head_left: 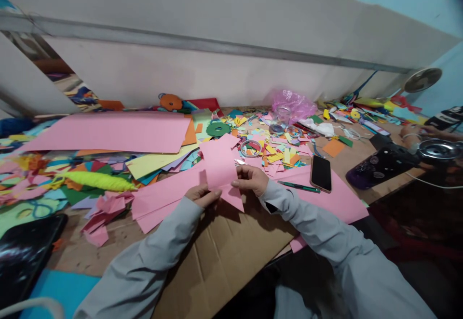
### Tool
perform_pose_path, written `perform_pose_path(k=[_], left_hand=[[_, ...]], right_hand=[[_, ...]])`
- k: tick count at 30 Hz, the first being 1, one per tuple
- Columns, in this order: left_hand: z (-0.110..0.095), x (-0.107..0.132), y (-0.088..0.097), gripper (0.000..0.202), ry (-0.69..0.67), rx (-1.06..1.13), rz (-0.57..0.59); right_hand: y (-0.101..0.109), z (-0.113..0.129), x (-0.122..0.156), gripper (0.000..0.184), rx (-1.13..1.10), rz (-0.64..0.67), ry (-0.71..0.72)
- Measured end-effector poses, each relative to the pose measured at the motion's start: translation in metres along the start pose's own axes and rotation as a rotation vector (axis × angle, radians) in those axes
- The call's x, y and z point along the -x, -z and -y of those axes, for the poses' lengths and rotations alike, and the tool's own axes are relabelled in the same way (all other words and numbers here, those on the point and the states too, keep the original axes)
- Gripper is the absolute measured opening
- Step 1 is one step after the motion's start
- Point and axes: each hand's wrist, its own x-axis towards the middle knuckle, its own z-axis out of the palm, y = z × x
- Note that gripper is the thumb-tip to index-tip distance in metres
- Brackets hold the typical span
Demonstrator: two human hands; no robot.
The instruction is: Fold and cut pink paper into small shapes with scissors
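Note:
Both my hands hold one folded piece of pink paper just above the table's near edge. My left hand pinches its lower left edge, fingers closed. My right hand grips its right edge, fingers curled on the paper. Grey sleeves cover both arms. Beneath the hands lie more pink sheets and a brown cardboard sheet.
A phone and a green pen lie to the right on a pink sheet. A big pink sheet, stacked coloured papers, scraps, tape rolls and a green ring cover the table. Another person's hand is far right.

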Motion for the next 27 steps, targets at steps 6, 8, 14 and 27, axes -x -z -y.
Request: perform_pose_path(k=[6,8,14,27], left_hand=[[0.003,0.0,-0.004,0.043,-0.04,-0.01,0.015],[0.003,-0.001,-0.002,0.043,-0.022,-0.036,0.01],[0.003,0.002,0.0,0.037,0.023,-0.146,0.119],[0.016,-0.005,0.006,0.038,0.045,-0.04,0.13]], right_hand=[[-0.004,-0.005,0.003,0.044,0.029,-0.01,0.058],[-0.003,-0.005,0.003,0.046,0.033,0.005,0.065],[-0.004,-0.004,0.005,0.042,0.02,0.006,0.09],[0.007,0.006,0.001,0.045,0.115,0.138,0.12]])
